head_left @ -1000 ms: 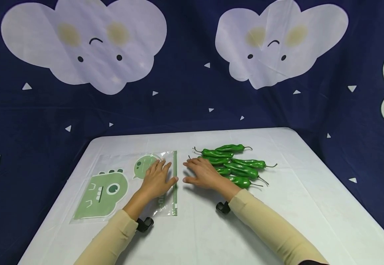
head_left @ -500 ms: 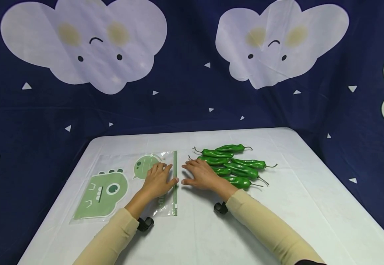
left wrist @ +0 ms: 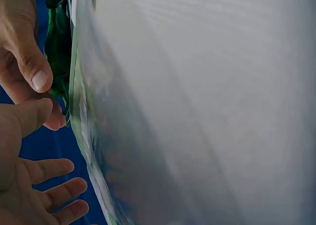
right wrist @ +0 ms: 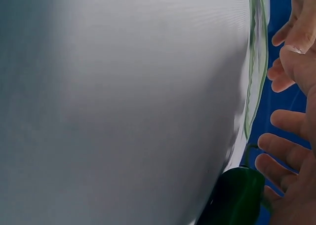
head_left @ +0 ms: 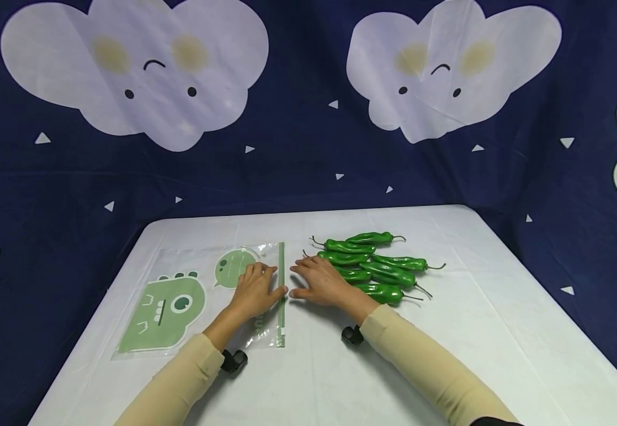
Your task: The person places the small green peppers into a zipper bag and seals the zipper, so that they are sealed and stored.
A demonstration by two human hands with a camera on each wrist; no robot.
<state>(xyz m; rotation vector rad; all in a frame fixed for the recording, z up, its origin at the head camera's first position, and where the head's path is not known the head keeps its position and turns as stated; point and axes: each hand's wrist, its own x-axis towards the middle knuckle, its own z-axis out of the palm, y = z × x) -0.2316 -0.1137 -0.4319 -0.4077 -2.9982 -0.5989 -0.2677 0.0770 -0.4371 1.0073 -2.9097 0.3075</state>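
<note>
A clear zip bag [head_left: 167, 319] printed with green cartoon figures lies flat on the left of the table, its green zip edge [head_left: 281, 260] facing right. Over its right part hovers my left hand [head_left: 254, 293], fingers spread and holding nothing. My right hand [head_left: 321, 283] is just right of the zip edge, fingers loosely extended and nothing in them. Several long green peppers [head_left: 390, 273] with stems lie beyond and beside it; the hand covers part of the nearest ones. In the right wrist view one pepper [right wrist: 237, 195] shows below the right fingers [right wrist: 284, 146].
A white cloth covers the table [head_left: 500, 331]. Behind it hangs a dark blue curtain [head_left: 297, 130] with clouds and small triangles. Black straps with small devices sit at both wrists, such as the right wrist device [head_left: 352, 335].
My right hand has drifted slightly left, toward the bag's zip edge. My left hand has shifted very little. The bag and the peppers lie as before.
</note>
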